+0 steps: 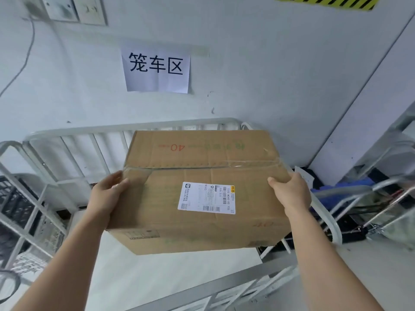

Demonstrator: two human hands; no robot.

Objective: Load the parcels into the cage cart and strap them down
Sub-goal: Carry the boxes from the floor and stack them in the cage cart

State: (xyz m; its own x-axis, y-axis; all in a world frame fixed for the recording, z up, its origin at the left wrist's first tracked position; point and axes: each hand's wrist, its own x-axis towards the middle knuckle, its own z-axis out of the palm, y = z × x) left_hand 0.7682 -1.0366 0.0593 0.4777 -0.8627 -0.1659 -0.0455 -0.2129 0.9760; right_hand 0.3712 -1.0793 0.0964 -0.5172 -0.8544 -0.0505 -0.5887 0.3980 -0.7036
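Grip: both hands are grasping the parcel [190,153]. The left hand [107,194] is clasping its left edge and the right hand [292,194] its right edge. Thumbs are lying on the top face, and the fingers are wrapping down the sides, mostly out of sight.
Parcel position: it is hanging in the air over the cage cart [134,127], tilting slightly, above the cart's pale floor and, as far as can be told, touching neither floor nor rails.
Progress: loading is seemingly only beginning, since this parcel is the only one showing and it is not yet resting inside.
Remaining: the parcel is waiting to be set down, any further parcels are waiting to follow, and the strapping is not yet done. No strap is showing across the cart.
Cardboard: brown corrugated board is looking matte and lightly creased, forming a broad rectangular box with a red "40" reading upside down on the far flap.
Tape: a clear glossy strip [202,166] is running along the centre seam and wrinkling towards the right corner.
Label: a white shipping label [206,198] with barcodes is lying flat on the near flap.
Cart build: pale painted metal tubing is bending into rounded corners, with straight upright bars filling the sides.
Wall: a paper sign [156,67] is hanging on smooth pale paint behind the cart.
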